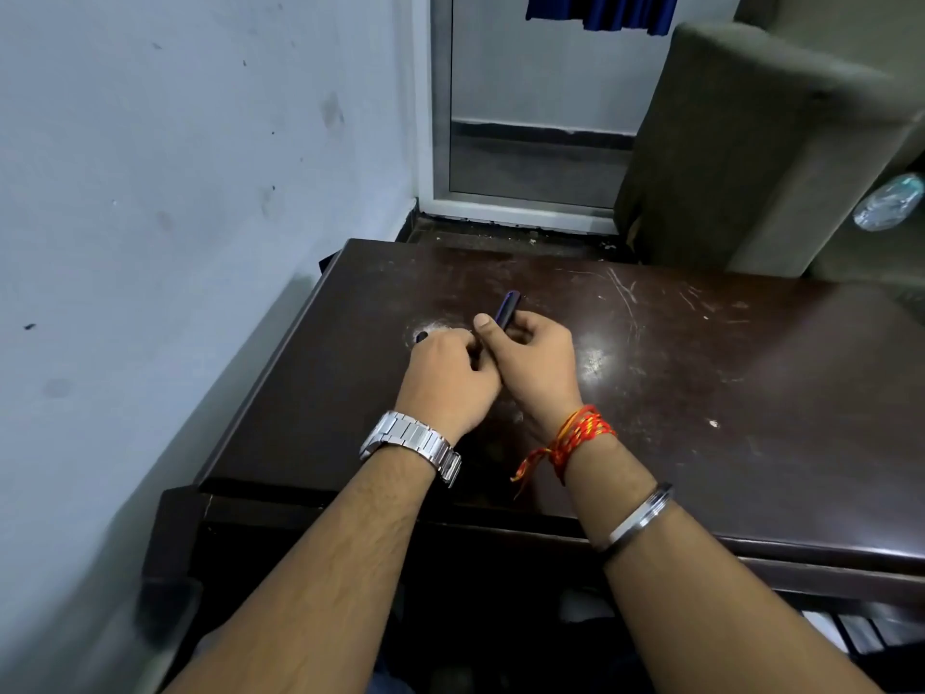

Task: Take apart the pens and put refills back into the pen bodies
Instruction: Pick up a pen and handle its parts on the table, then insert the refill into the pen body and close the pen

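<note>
Above the middle of a scratched dark table (701, 353), we hold a dark blue pen (506, 309) between both hands, its long axis tilted from near-left to far-right, the free end pointing away from us and slightly up. That far end sticks out beyond our right hand (530, 363), whose fingers are curled shut around the barrel, thumb lying along its near side. Our left hand (448, 375) is closed too, knuckles touching the right hand; a small dark tip (422, 337) shows past its far-left edge, and we cannot tell whether this belongs to the same pen or to a separate piece. Most of the barrel is hidden inside the two fists, so no joint, refill or cap can be made out.

A metal watch (413, 443) sits on our left wrist; red and orange threads (575, 440) and a steel bangle (638, 515) ring the right forearm. Beyond the table stand a pale wall (175, 192), a glazed door frame (530, 117) and a grey-green upholstered seat (751, 157), cut off at the right edge.
</note>
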